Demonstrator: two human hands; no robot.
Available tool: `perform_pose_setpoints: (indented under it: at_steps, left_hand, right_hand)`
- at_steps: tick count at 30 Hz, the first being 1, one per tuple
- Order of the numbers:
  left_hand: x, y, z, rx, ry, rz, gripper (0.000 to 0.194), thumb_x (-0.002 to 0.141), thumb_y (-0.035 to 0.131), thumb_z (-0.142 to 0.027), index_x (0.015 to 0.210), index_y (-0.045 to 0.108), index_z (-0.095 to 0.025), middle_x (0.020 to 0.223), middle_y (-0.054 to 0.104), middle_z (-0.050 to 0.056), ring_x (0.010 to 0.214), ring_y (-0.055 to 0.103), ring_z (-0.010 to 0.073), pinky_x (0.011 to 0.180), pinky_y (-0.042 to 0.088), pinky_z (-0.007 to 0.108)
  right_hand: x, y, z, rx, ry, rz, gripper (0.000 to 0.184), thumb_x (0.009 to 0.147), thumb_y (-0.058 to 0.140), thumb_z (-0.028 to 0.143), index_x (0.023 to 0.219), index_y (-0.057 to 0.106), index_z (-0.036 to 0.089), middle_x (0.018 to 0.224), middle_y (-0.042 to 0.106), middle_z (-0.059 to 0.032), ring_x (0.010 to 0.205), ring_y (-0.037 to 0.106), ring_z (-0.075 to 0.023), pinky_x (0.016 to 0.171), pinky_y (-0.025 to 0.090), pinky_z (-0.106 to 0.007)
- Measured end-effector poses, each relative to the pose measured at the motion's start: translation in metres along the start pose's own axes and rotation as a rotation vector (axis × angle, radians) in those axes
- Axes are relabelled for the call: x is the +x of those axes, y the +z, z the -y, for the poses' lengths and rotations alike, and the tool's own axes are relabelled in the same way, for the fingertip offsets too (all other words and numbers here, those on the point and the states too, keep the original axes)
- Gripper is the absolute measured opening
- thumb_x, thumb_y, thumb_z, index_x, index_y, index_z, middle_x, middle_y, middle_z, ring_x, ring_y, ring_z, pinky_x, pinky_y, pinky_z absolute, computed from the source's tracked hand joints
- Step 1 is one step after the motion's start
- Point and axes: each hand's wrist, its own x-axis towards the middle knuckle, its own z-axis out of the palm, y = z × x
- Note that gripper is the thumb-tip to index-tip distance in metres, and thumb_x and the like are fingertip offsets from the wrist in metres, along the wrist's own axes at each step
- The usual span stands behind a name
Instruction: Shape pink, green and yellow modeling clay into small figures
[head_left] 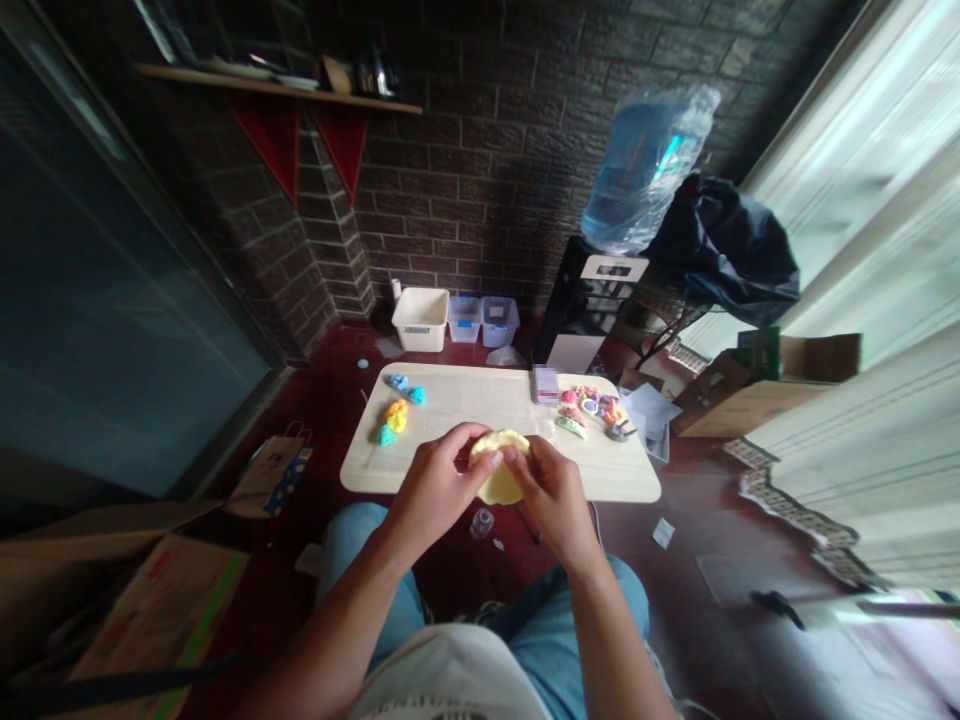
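Between my two hands, above the near edge of the low table (487,385), is a flattened pale-yellow piece of modelling clay (501,487). My left hand (448,466) pinches its left side, thumb on top. From the right, my right hand (551,485) grips it the same way, and the two thumbs nearly meet in the middle. On the table's left lie blue clay lumps (416,395), orange and yellow lumps (396,415) and a teal lump (386,435). Several small colourful clay pieces (590,406) cluster at the right, with a green-edged piece (572,428) nearest my right hand.
Behind the table stand a white bin (421,320), two clear tubs (482,320) and a water dispenser (589,305). A small card-like box (546,385) lies at the table's back. Cardboard boxes flank me at left (150,630) and right (772,385). A small jar (482,522) is on the floor.
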Motion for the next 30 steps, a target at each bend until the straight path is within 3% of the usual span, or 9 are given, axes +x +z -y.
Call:
perform_pose_setpoints:
  at_steps: [7,13,17,20,24,30]
  left_hand:
    - [0.001,0.000,0.008,-0.027,-0.048,0.020,0.021,0.086,0.060,-0.036,0.092,0.067,-0.017,0.076,0.070,0.003,0.065,0.064,0.0154,0.058,0.049,0.022]
    - [0.001,0.003,0.009,-0.113,-0.088,-0.100,0.019,0.086,0.058,-0.031,0.099,0.063,-0.018,0.089,0.071,0.004,0.079,0.067,0.0173,0.069,0.053,0.024]
    - [0.002,0.001,0.005,-0.169,-0.068,-0.053,0.029,0.084,0.063,-0.029,0.111,0.060,-0.020,0.106,0.070,0.006,0.092,0.068,0.0187,0.075,0.055,0.026]
    - [0.005,-0.003,0.002,-0.151,-0.028,-0.028,0.036,0.085,0.064,-0.033,0.119,0.062,-0.022,0.113,0.070,0.006,0.099,0.068,0.0194,0.078,0.056,0.026]
    - [0.010,-0.006,0.000,-0.048,-0.010,-0.009,0.023,0.086,0.063,-0.033,0.103,0.073,-0.021,0.105,0.076,0.005,0.096,0.070,0.0193,0.081,0.055,0.025]
    - [0.007,-0.005,0.001,-0.043,0.034,-0.029,0.022,0.086,0.064,-0.033,0.100,0.075,-0.020,0.098,0.077,0.004,0.090,0.071,0.0187,0.078,0.055,0.024]
  right_hand:
    - [0.000,-0.007,0.005,-0.018,-0.024,0.079,0.032,0.091,0.056,0.046,0.075,0.056,0.018,0.060,0.046,0.0041,0.054,0.042,-0.0094,0.047,0.032,-0.020]
    - [0.001,-0.007,0.010,0.112,0.032,0.108,0.036,0.086,0.063,0.046,0.104,0.062,0.015,0.076,0.062,-0.0015,0.065,0.057,-0.0138,0.056,0.045,-0.022]
    - [0.001,-0.006,0.005,0.045,0.015,0.010,0.032,0.089,0.056,0.045,0.094,0.064,0.015,0.069,0.057,0.0003,0.058,0.051,-0.0119,0.051,0.041,-0.022]
    - [0.000,-0.008,0.006,-0.087,-0.056,0.035,0.026,0.091,0.056,0.041,0.092,0.064,0.016,0.066,0.053,0.0025,0.056,0.046,-0.0105,0.051,0.036,-0.021]
    - [-0.002,-0.008,0.010,-0.205,-0.141,0.047,0.023,0.094,0.052,0.036,0.082,0.057,0.018,0.061,0.049,0.0044,0.053,0.043,-0.0095,0.049,0.031,-0.021]
    - [-0.003,-0.007,0.010,-0.316,-0.307,-0.027,0.020,0.097,0.047,0.027,0.081,0.056,0.019,0.067,0.057,0.0003,0.059,0.050,-0.0124,0.056,0.035,-0.022]
